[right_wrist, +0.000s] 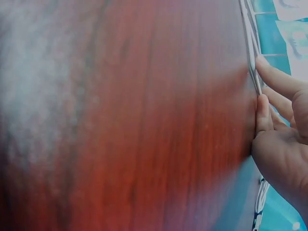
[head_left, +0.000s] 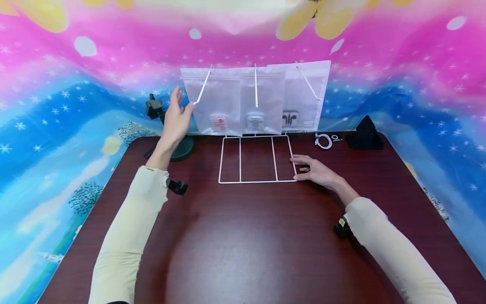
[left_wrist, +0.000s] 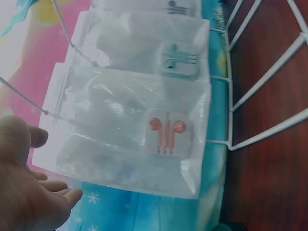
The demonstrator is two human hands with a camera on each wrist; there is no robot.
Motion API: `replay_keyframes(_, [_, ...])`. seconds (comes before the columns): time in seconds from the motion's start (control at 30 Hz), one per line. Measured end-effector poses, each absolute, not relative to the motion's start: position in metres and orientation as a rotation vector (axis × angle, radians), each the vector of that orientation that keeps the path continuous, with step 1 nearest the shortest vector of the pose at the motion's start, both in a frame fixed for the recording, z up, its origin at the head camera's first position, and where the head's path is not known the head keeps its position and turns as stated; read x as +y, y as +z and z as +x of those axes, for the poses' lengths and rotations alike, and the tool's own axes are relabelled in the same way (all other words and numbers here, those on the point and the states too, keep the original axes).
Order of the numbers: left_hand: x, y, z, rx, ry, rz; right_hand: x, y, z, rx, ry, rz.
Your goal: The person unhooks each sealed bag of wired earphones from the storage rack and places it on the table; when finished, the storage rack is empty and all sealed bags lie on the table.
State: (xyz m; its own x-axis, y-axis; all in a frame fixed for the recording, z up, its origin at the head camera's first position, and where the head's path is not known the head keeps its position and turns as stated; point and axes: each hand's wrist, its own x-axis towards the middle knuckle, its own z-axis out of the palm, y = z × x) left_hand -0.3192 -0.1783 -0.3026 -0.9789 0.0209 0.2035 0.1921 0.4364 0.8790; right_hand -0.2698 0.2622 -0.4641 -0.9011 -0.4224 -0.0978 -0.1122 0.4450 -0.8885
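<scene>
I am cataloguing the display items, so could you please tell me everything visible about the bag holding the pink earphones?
The bag with pink earphones is a frosted, translucent plastic pouch with a zip-style strip along its top. It hangs upright on a thin prong of the white wire rack, leftmost of three overlapping pouches. The pink earphones sit low inside it on a clear tray. The left hand is raised beside its edge with relaxed fingers; whether it touches the bag cannot be told.

Lying flat on the dark reddish-brown table (head_left: 247, 245): a white wire rack base (head_left: 256, 159) at the middle. Sitting along the far edge: a coiled white cable (head_left: 324, 140), a black stand (head_left: 365, 133), a round dark-green base (head_left: 183, 148).
</scene>
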Motion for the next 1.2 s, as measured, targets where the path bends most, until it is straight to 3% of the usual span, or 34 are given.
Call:
replay_keyframes(0.37, [-0.175, -0.276, -0.352, -2.402, -1.772, -0.037, 0.257, -0.463, -0.273, 2.412, -1.411, -0.413])
replay_keyframes(0.77, [-0.172, -0.267, -0.349, -2.313, -1.664, 0.094, 0.255, -0.460, -0.274, 2.431, -1.383, -0.396])
replay_keyframes(1.2, [-0.174, -0.271, -0.334, -2.245, -1.602, 0.039, 0.256, -0.459, -0.270, 2.444, -1.364, -0.394])
